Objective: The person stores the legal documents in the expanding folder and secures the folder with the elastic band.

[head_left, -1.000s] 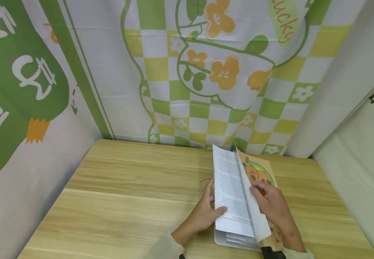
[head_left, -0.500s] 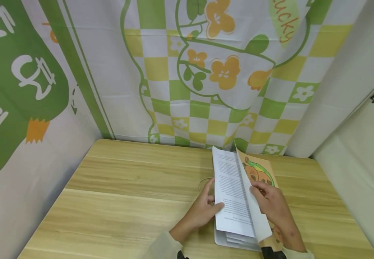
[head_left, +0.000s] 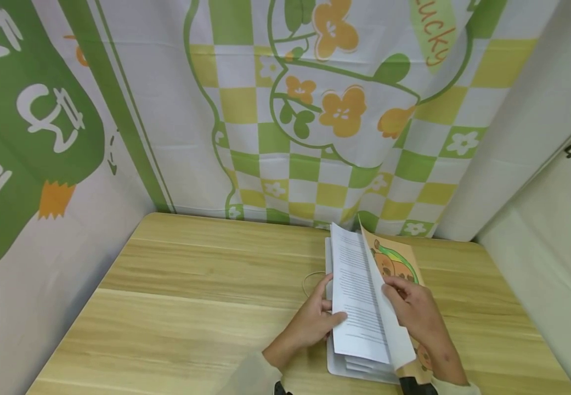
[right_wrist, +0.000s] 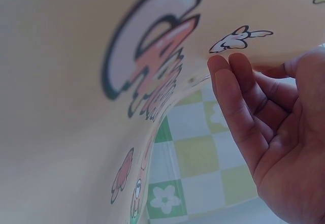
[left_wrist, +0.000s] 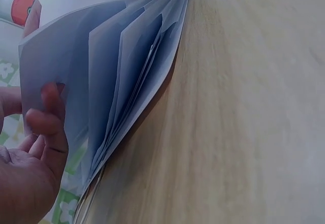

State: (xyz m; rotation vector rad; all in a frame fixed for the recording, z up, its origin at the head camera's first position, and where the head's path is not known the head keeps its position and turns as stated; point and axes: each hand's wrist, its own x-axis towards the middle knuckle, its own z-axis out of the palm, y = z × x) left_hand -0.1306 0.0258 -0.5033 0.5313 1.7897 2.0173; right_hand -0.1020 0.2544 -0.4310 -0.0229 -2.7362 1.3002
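A folder with a tan cartoon cover (head_left: 401, 258) stands open on the table, its pale inner leaves (left_wrist: 137, 51) fanned out in the left wrist view. On top lies a sheet of printed paper (head_left: 359, 307). My left hand (head_left: 310, 318) pinches this sheet at its left edge, thumb above and fingers beneath; in the left wrist view, curled fingertips (left_wrist: 48, 115) show against the underside. My right hand (head_left: 413, 310) pinches the raised edge of the cover, which bends up beside the page. Cartoon prints on the cover's outside (right_wrist: 152, 46) fill much of the right wrist view.
The folder rests on the right part of a wood-grain table (head_left: 191, 296). A thin cord loop (head_left: 310, 282) sticks out left of it. A patterned curtain (head_left: 315, 137) hangs along the table's back edge, and white cloth hangs at both sides.
My left hand has shifted slightly right with the printed sheet, baring a strip of the grey leaf beneath along the left edge. The right hand and the cover have hardly moved.
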